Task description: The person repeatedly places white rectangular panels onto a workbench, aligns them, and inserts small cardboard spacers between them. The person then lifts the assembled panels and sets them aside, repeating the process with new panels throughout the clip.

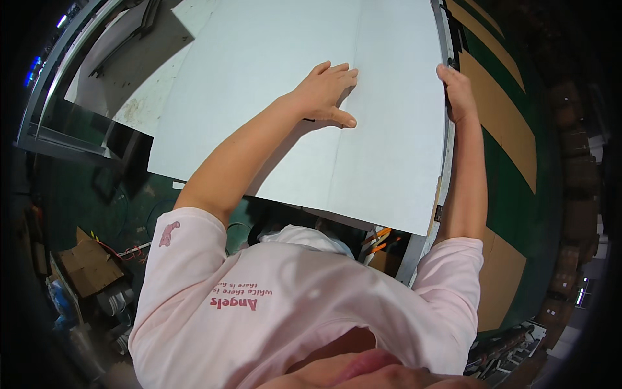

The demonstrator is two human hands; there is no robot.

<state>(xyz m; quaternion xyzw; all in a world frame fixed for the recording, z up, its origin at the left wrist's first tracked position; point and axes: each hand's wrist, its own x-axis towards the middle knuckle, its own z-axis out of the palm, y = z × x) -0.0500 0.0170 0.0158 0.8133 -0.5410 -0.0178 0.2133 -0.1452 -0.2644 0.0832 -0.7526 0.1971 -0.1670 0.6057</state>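
Note:
A large white sheet [272, 58], like paperboard, lies before me with a faint crease running along it. My left hand [329, 92] is over its middle, fingers spread and thumb stretched out to the right, holding nothing. The palm casts a shadow on the sheet; whether it presses down I cannot tell. At the sheet's right edge, my right hand [459, 94] is closed, its tip at the border beside a metal rail [447, 139]. Most of the right fingers are hidden behind the hand.
To the right, brown cardboard sheets [502, 110] rest on a green surface. A metal frame [61, 139] stands at the far left. Lower left, an open cardboard box [91, 266] sits among clutter. Orange-tipped sticks [377, 240] show beneath the sheet's near edge.

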